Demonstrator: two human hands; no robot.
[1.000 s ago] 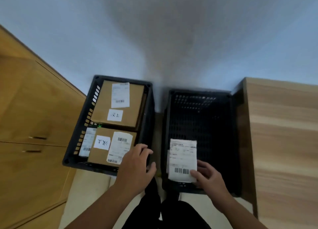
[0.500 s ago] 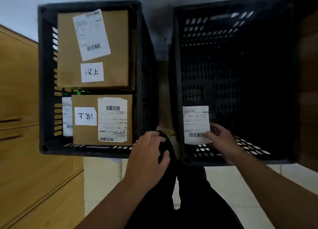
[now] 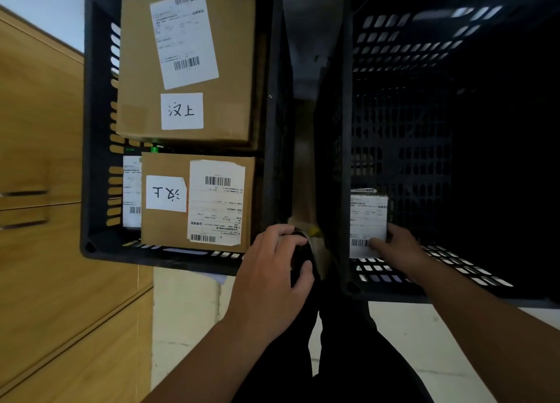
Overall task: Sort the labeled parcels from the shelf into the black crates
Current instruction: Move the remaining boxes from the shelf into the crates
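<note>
My right hand (image 3: 400, 248) pinches the labeled parcel (image 3: 368, 223) by its near edge, low inside the right crate (image 3: 391, 292), at its near left corner. I'd lay it flat, label up, then let go cleanly. The label is smooth white paper. The crate is rigid black plastic lattice. My left hand (image 3: 269, 281), left of that crate, curls over my knee (image 3: 300, 251).

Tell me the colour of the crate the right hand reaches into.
The crate is black, seen in the head view.
</note>
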